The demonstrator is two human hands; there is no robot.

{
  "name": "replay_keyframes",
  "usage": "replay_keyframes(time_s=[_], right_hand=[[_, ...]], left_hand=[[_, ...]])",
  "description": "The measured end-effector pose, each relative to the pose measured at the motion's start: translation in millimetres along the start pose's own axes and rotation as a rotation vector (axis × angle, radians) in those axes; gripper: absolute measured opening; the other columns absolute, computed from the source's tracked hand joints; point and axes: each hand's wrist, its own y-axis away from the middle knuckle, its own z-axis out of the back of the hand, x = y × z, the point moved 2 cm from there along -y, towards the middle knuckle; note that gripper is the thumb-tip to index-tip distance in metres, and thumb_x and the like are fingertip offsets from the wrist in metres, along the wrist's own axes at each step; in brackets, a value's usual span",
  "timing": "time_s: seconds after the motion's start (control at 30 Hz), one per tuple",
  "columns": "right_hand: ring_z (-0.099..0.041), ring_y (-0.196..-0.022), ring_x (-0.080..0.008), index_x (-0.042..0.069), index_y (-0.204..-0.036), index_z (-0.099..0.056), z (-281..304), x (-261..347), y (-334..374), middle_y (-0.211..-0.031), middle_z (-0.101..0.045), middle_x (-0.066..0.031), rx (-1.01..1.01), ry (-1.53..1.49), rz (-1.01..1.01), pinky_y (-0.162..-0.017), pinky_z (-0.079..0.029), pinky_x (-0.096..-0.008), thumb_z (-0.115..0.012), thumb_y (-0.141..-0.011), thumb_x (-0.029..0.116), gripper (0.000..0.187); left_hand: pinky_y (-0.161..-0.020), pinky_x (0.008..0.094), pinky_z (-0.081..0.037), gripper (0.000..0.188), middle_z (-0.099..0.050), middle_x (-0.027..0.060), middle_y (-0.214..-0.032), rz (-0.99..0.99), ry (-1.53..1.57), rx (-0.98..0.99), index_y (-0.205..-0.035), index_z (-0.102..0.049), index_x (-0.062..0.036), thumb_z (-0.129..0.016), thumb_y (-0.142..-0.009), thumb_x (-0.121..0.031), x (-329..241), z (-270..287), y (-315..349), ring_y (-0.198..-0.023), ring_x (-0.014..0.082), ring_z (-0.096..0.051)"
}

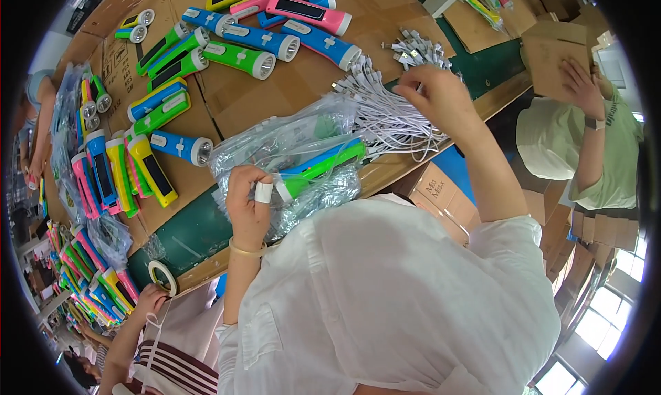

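Note:
My left hand (248, 205) is closed at the end of a clear plastic bag (279, 134), gripping its edge; a white wrap circles one finger. Inside the bag, a green and blue flashlight (323, 166) lies slantwise, its white end beside my fingers. Over a pile of white USB cables (396, 116) hovers my right hand (441, 97), thumb and fingers curved with a gap between them. No cable is visible in that hand. More clear bags (330, 196) lie crumpled under the flashlight, against my white shirt.
Loose flashlights (234, 56) in several colours cover the cardboard (227, 99) on the bench. Another group (120, 171) lies to the left, with many more beyond. A roll of tape (162, 276) is near a neighbour's hand (153, 298). At right, a person holds a cardboard box (554, 57).

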Motion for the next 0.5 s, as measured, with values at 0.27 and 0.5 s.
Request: replay_keyframes(time_s=[0.27,0.5], right_hand=[[-0.058,-0.05,-0.0111,-0.001,-0.082,-0.068,1,-54,36,-0.072,-0.069,-0.0075,0.273,-0.362,-0.423,-0.049,-0.045,-0.027,-0.068,-0.094,0.021,0.025],[-0.035,-0.055,-0.0011,0.005,-0.097,-0.061,73,3,17,-0.069,-0.053,0.0038,0.107,-0.873,0.054,-0.049,-0.025,-0.0195,-0.055,-0.105,0.025,0.022]], left_hand=[[-0.081,0.0346,-0.05,0.012,-0.06,0.0127,-0.093,-0.08,-0.019,0.033,-0.094,-0.062,-0.0014,-0.07,-0.085,-0.002,-1,0,-3,-0.086,0.0287,-0.059],[-0.093,0.0394,-0.051,0.017,-0.065,0.015,-0.114,-0.121,-0.04,0.123,-0.098,-0.063,-0.0017,-0.072,-0.083,-0.002,2,3,-2,-0.107,0.0339,-0.062]])
